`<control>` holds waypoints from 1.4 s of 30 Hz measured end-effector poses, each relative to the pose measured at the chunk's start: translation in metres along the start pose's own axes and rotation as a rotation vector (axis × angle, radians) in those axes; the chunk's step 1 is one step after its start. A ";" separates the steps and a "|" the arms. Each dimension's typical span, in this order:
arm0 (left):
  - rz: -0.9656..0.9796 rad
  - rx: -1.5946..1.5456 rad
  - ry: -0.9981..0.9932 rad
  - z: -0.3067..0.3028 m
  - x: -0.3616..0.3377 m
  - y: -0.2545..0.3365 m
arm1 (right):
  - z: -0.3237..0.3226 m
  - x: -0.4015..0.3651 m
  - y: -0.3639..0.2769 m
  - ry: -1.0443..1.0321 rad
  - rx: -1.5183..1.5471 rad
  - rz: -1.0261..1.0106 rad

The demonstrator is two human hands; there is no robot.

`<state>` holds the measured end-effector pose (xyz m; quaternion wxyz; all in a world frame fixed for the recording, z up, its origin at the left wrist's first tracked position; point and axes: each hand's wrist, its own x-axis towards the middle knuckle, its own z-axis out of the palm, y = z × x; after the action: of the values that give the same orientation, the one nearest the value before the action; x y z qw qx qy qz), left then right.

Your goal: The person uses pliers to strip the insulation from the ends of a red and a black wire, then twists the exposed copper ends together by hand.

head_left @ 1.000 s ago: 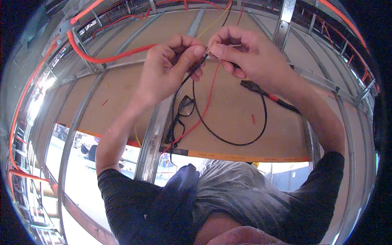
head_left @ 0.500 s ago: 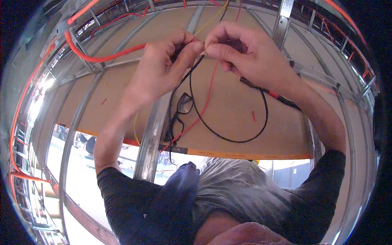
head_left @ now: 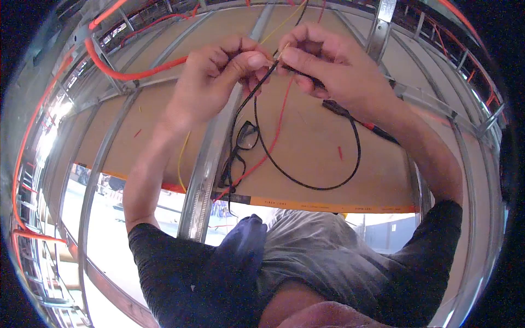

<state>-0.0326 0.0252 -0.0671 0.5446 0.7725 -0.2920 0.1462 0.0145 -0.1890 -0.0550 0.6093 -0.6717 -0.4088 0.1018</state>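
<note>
In front of the board, my left hand [head_left: 219, 76] and my right hand [head_left: 328, 65] come close together, fingers pinched on the black wire [head_left: 257, 93]. Thin copper-coloured strands [head_left: 285, 49] show at the right fingertips. A short bare end also pokes out by the left thumb. From the hands the black wire hangs in a wide loop over the board. A red wire [head_left: 278, 134] and a yellow wire [head_left: 182, 161] run behind my hands. Below my right wrist lies a black cable-like piece with a red section [head_left: 377, 130], partly hidden by the forearm.
Black-framed glasses [head_left: 248, 136] rest against the brown board [head_left: 311, 147] beside a metal stud [head_left: 205, 180]. Orange flexible tubing [head_left: 136, 75] curves in behind my left hand. A small red scrap [head_left: 339, 153] lies on the board. More metal framing surrounds the work.
My fingertips, which met at the wire, have drawn slightly apart. The copper-coloured strands at the right fingers now show more clearly. My left hand has shifted a little to the left.
</note>
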 end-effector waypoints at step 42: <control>-0.620 0.040 -0.345 -0.010 0.018 0.068 | -0.008 -0.009 0.001 -0.038 -0.445 -0.524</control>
<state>-0.0591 0.0131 -0.0018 0.4906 0.8482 -0.1287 -0.1530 0.0143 -0.2013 -0.0574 0.4453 -0.6585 -0.5910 -0.1372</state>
